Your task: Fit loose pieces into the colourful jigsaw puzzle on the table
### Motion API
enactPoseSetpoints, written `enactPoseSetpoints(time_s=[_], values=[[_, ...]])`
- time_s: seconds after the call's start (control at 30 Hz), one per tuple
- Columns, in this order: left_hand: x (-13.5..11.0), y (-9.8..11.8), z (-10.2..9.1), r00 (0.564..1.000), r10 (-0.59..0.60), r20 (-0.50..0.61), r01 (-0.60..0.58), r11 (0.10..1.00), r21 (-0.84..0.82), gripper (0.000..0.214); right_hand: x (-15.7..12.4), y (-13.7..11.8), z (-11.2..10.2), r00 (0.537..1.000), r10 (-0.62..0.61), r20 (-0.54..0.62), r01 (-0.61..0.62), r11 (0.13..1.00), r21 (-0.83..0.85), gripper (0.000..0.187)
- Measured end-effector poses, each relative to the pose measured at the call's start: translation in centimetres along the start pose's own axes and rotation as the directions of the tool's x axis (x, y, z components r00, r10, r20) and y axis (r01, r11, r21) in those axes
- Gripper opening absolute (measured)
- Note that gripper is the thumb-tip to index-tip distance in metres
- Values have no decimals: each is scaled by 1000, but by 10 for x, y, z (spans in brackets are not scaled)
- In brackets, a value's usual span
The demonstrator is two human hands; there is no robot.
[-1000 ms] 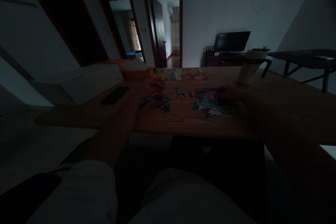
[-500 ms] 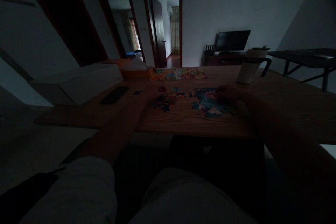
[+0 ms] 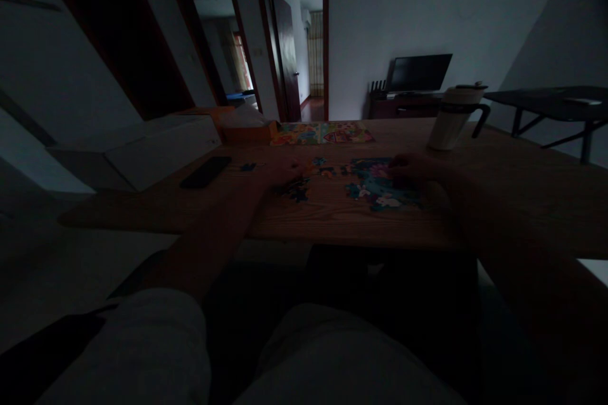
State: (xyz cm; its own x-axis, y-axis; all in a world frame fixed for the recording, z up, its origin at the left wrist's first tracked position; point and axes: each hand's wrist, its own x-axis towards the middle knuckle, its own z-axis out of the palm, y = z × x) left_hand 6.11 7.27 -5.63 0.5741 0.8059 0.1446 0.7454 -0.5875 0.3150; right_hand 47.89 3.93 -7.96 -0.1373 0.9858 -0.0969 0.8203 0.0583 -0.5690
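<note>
On the wooden table [image 3: 327,221] lies a partly joined jigsaw puzzle [image 3: 380,186], mostly teal with a pink patch near its top. My right hand [image 3: 412,168] rests at its upper right edge, fingers bent together; the dimness hides whether a piece is between them. Loose puzzle pieces [image 3: 297,190] are heaped left of the joined part. Over the upper left of this heap is my left hand [image 3: 284,171], its fingers dark and blurred. A lone dark piece [image 3: 247,166] lies left of that hand.
A black phone [image 3: 206,172] lies at the left, by a long white box [image 3: 142,152]. Behind are an orange tissue box [image 3: 249,133] and a colourful printed sheet [image 3: 323,133]. A lidded mug with a handle [image 3: 453,119] stands at the back right.
My left hand has come down and a little nearer over the loose pieces, covering some of them. My right hand stays at the puzzle's upper right edge.
</note>
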Motion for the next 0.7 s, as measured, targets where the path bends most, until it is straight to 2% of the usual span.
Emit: enactPoseSetpoints(time_s=[0.1,0.27,0.37,0.53,0.63,0.7], values=[[-1,-2,-2,998,-34,-56,37,998,47,49,-1,0,0,1000,-20,12,20,1000,8,33],[0,-9,-5,968,143,-208,-123,987,106,40,2,4,0,999,-51,-3,51,998,-34,33],[6,-20,-3,958,130,-256,-109,990,91,45,4,5,0,998,-62,-24,60,997,-54,30],[10,-32,-4,983,39,-178,-26,997,71,54,2,2,-1,997,-62,-40,61,997,-37,30],[3,-26,-9,985,-51,-163,51,999,-2,47,0,0,0,1000,-25,-7,25,1000,-10,32],[-3,-18,-11,994,-44,-99,37,997,-69,48,0,1,0,1000,-3,17,2,1000,19,33]])
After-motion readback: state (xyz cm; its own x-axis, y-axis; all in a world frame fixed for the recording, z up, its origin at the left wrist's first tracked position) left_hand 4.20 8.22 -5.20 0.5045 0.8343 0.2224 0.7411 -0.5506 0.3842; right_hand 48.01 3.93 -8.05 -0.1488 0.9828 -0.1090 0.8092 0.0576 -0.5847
